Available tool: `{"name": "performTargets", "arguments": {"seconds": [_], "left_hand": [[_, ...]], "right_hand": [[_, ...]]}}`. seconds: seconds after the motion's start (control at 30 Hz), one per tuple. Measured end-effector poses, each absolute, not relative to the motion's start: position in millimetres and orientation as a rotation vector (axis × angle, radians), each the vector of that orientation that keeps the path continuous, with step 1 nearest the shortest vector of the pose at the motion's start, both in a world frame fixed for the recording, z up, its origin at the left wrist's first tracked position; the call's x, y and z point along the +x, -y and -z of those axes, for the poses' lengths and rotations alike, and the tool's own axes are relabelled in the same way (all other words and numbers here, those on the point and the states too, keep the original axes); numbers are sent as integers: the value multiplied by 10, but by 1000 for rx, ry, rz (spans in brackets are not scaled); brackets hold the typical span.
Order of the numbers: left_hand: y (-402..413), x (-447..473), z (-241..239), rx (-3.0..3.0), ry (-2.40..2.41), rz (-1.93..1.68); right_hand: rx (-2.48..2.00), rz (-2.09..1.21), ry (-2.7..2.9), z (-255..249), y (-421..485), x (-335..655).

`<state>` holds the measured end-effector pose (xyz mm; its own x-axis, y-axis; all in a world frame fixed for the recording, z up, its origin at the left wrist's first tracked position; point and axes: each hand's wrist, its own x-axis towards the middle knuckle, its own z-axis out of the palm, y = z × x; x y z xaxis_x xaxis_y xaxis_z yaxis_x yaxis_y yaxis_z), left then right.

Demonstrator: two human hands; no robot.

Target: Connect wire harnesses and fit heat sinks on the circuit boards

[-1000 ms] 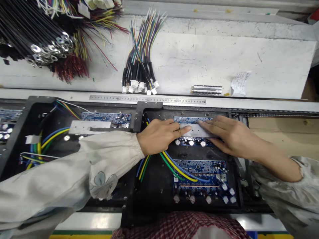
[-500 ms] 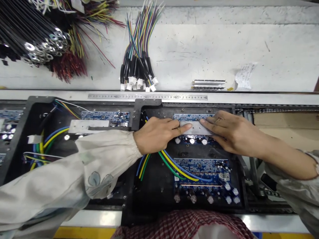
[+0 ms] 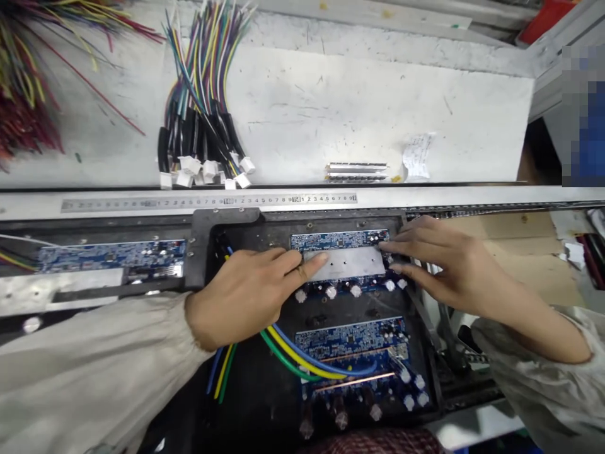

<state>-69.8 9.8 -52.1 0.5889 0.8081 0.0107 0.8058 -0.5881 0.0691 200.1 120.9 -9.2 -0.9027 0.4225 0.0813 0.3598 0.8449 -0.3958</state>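
A flat silver metal plate (image 3: 350, 263) with small holes lies over the upper blue circuit board (image 3: 331, 240) in a black tray (image 3: 255, 233). My left hand (image 3: 250, 287) grips its left end, thumb stretched along the top and the other fingers curled behind. At the right end, my right hand (image 3: 449, 258) has its fingertips and thumb around the plate's edge. A lower circuit board (image 3: 326, 340) sits in the same tray, with blue, yellow and green wires (image 3: 293, 356) curving onto it. Capacitors stand along both boards.
Left of the tray wall is another circuit board (image 3: 113, 255) with its own metal plate (image 3: 94, 284). A ruler strip (image 3: 259, 200) runs along the rail. Behind it lie a wire bundle with white connectors (image 3: 203, 126), thin metal strips (image 3: 357, 171) and a paper slip (image 3: 418, 157).
The view has swung to the right, so the scene appears farther left. My right hand's fingers have shifted from the plate's top toward its right end; my left thumb stays on the left part.
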Motion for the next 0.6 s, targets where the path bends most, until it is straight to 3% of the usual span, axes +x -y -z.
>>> {"name": "performTargets", "arguments": {"seconds": [0.6], "left_hand": [[-119,-702,525,2718,-1390,-98]], "right_hand": [[-745,-544,2878,89,-1066,2028]]}}
